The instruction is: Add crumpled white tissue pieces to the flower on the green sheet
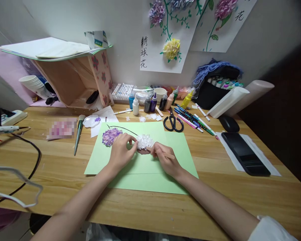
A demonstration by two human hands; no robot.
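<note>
My left hand has thumb and forefinger pinched together at the left edge of a white ruffled flower; what lies between the fingertips is hidden. A wooden craft stick is held in my right hand, its tip at the flower's lower right edge. Below the white petals shows a brownish-pink round patch. Both hands rest over light green paper. On the same paper, left of the white flower, sits a purple ruffled flower, with a dark drawn stem arching above.
Behind the paper stand several paint bottles, with black scissors and pens to their right. A brush and a white palette lie left. A phone and mouse are right. Cables cross the left side.
</note>
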